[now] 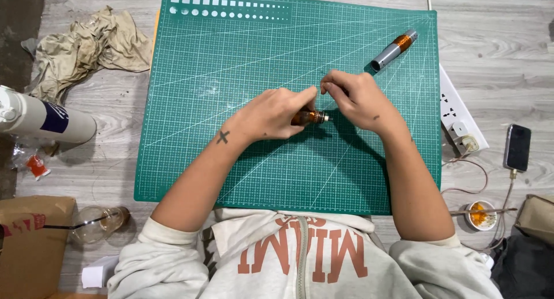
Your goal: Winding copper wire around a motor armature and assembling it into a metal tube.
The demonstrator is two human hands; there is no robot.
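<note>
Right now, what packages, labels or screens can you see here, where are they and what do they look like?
Phone: right of the mat, dark blank screen, cabled.
White tube: far left, lying down, dark blue label.
Cardboard box: bottom left, brown, red markings.
Red-and-clear wrapper: left, below the tube.

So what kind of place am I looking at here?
Likely a home hobby or repair spot on a wood-look floor: a green cutting mat, a power strip, and a small paste dish with a brush.

Cream zip hoodie, sleeves pushed up, rust-red chest lettering; cross tattoo on left forearm.
</note>
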